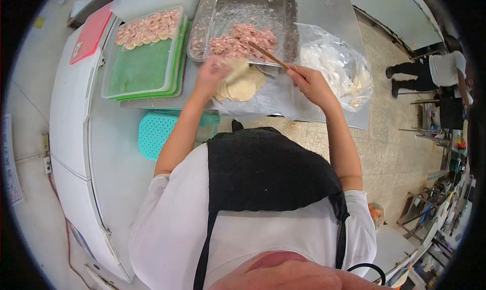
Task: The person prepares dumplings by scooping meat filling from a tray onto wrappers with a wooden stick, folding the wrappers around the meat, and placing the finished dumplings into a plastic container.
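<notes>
My right hand [311, 85] is closed round a thin wooden stick [269, 55], whose far end touches the minced meat [243, 41]. The meat is heaped at the near end of a metal tray [294, 16]. My left hand [210, 76], smeared by motion, pinches a pale dumpling wrapper [236, 69] just in front of that tray. Below it a stack of round wrappers [243, 89] lies on plastic film. To the left, a green-bottomed plastic tray [139, 69] carries rows of filled dumplings [149, 29] along its far side.
A clear plastic bag [336, 69] with pale contents lies at the table's right. A red lid [91, 34] rests on the white appliance [71, 97] at left. A turquoise perforated basket [156, 134] sits below the table edge. Another person [430, 71] stands at far right.
</notes>
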Action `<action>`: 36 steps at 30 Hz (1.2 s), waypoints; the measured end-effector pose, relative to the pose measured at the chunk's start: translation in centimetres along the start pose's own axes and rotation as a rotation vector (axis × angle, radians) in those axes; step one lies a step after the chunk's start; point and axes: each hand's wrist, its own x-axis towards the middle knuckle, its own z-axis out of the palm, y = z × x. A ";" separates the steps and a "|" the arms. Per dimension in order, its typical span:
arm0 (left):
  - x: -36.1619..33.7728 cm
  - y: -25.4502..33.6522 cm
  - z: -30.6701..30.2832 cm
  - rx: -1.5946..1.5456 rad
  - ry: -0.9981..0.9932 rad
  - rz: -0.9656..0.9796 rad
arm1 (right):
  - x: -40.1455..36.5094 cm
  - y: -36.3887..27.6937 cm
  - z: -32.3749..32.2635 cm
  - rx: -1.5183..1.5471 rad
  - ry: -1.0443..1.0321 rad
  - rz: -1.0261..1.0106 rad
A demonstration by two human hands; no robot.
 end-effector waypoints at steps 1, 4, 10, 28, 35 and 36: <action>0.2 -0.1 -0.4 -0.004 0.008 0.002 | 1.9 0.4 0.8 -0.118 0.062 -0.186; 0.7 0.0 -1.6 0.672 -0.261 0.342 | 7.2 0.0 2.6 -0.477 0.032 -0.267; 1.6 1.3 -3.6 0.647 -0.365 0.633 | 16.2 -4.4 5.8 -0.738 -0.026 -0.295; 2.1 1.7 -4.1 0.527 -0.412 0.536 | 19.6 -6.2 10.2 -1.083 -0.126 -0.518; 2.5 1.5 -4.3 0.379 -0.481 0.426 | 18.1 -7.8 8.9 -0.898 0.110 -0.578; 2.4 1.8 -4.1 0.349 -0.484 0.330 | 18.2 -7.2 9.4 -0.981 0.024 -0.644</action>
